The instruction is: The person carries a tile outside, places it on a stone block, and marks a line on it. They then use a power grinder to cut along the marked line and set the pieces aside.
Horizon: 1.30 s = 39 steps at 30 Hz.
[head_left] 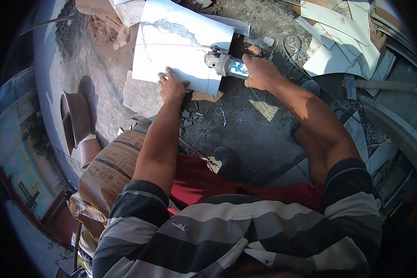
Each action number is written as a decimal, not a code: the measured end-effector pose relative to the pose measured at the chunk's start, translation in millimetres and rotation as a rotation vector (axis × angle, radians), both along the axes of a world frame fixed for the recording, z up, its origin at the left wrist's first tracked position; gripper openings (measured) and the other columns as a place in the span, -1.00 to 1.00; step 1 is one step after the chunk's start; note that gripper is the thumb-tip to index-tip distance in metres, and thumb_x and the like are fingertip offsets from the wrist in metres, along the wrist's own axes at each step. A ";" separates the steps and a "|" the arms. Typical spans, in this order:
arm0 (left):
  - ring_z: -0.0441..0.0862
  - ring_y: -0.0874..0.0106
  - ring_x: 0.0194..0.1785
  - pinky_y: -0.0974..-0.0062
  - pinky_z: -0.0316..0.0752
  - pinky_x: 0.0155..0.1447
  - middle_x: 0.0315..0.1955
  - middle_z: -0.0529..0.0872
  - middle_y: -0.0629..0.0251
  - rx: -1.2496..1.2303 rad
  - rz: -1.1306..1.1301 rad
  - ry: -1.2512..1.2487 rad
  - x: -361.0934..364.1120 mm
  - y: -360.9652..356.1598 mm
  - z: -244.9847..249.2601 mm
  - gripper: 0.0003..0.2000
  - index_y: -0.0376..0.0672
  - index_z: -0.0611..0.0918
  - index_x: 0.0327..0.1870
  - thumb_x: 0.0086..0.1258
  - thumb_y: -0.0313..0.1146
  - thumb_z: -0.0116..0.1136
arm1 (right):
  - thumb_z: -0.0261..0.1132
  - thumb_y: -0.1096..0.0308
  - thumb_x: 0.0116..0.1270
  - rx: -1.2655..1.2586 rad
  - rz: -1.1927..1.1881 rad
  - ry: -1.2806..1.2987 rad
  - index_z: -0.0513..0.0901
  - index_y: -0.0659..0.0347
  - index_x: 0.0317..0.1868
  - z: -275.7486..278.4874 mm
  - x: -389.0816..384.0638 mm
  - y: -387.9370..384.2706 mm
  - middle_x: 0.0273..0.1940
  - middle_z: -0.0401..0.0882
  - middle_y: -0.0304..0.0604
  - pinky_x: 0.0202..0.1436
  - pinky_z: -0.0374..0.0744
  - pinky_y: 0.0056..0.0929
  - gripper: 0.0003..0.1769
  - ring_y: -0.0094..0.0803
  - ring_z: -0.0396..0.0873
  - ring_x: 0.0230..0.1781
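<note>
A white marble-patterned tile point(171, 55) lies in front of me, with a thin straight line running across it and another near its right end. My left hand point(172, 86) rests on the tile's near edge, fingers spread over the surface. In my right hand point(261, 72) is an angle grinder point(224, 63), gripped around its body with the blue-and-white label showing. The grinder's head sits over the right part of the tile, at the line across it. Its disc is seen nearly edge-on.
Broken tile pieces point(340, 37) are stacked at the upper right, near a hammer point(352, 87). A paper cement bag point(113, 162) stands at my left, beside a brown bucket point(76, 118). A cable point(294, 51) and rubble lie on the ground.
</note>
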State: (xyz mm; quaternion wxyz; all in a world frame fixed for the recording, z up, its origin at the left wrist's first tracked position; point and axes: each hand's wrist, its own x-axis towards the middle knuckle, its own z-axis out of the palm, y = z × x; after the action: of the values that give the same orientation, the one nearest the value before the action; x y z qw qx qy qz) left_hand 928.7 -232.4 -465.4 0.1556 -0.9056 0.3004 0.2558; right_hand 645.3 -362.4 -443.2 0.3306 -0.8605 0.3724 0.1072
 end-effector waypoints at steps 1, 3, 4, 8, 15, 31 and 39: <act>0.01 -0.01 0.71 0.02 0.39 0.55 0.70 -0.07 0.03 0.002 0.002 0.001 -0.5 -0.5 1.2 0.03 0.16 -0.05 0.72 0.37 0.05 0.41 | 0.57 0.29 0.02 -0.013 -0.003 -0.009 0.49 0.29 0.10 0.1 -2.8 0.6 -0.10 0.73 0.15 0.04 0.70 0.03 -0.35 0.15 0.74 -0.02; 0.01 -0.02 0.71 0.02 0.38 0.55 0.70 -0.07 0.03 -0.010 0.006 0.005 1.6 1.1 -2.1 0.03 0.16 -0.05 0.72 0.37 0.04 0.41 | 0.57 0.29 0.02 -0.028 -0.007 -0.016 0.49 0.29 0.09 1.8 -8.0 1.0 -0.11 0.73 0.15 0.04 0.69 0.03 -0.36 0.15 0.74 -0.03; 0.00 -0.02 0.71 0.01 0.37 0.56 0.70 -0.07 0.03 -0.020 0.010 0.009 2.2 1.9 -4.1 0.03 0.16 -0.05 0.72 0.37 0.04 0.41 | 0.57 0.30 0.02 -0.045 -0.005 -0.024 0.49 0.29 0.08 2.7 -10.6 1.2 -0.12 0.73 0.16 0.04 0.69 0.03 -0.37 0.15 0.74 -0.03; 0.00 -0.02 0.71 0.00 0.35 0.57 0.70 -0.07 0.03 -0.028 0.018 0.013 0.4 1.2 -1.6 0.03 0.16 -0.04 0.72 0.36 0.03 0.42 | 0.55 0.31 0.01 -0.052 0.002 -0.004 0.49 0.30 0.06 7.0 -15.3 -0.4 -0.12 0.73 0.20 0.04 0.68 0.05 -0.38 0.17 0.74 -0.03; -0.01 -0.04 0.71 -0.03 0.36 0.56 0.70 -0.08 0.03 -0.039 0.028 0.024 2.4 3.1 -3.6 0.03 0.17 -0.04 0.72 0.36 0.03 0.43 | 0.52 0.21 0.03 -0.030 0.046 0.042 0.42 0.39 0.24 7.7 -24.8 -5.6 -0.09 0.70 0.28 0.07 0.64 0.10 -0.21 0.26 0.69 -0.01; -0.01 -0.09 0.71 -0.08 0.35 0.53 0.70 -0.06 0.05 -0.117 0.063 0.059 3.1 8.1 0.5 0.04 0.19 0.02 0.71 0.30 -0.03 0.50 | 0.65 0.26 -0.03 0.008 0.092 0.253 0.44 0.28 0.06 83.5 -40.4 -35.1 -0.12 0.71 0.26 0.07 0.63 0.10 -0.29 0.25 0.68 0.02; -0.04 -0.13 0.71 -0.10 0.34 0.52 0.71 -0.08 0.02 -0.190 0.089 0.089 5.2 13.6 -4.2 0.05 0.18 0.04 0.71 0.26 -0.07 0.52 | 0.56 0.20 0.07 0.048 0.076 -0.019 0.45 0.35 0.13 89.4 112.7 -39.1 -0.08 0.72 0.30 0.10 0.65 0.04 -0.30 0.26 0.70 0.01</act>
State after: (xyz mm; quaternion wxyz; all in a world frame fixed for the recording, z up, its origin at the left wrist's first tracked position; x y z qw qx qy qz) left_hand 933.9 -218.8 -469.5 0.0441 -0.9165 0.2893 0.2728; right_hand 758.0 -401.5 -353.9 0.3503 -0.8669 0.3336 0.1206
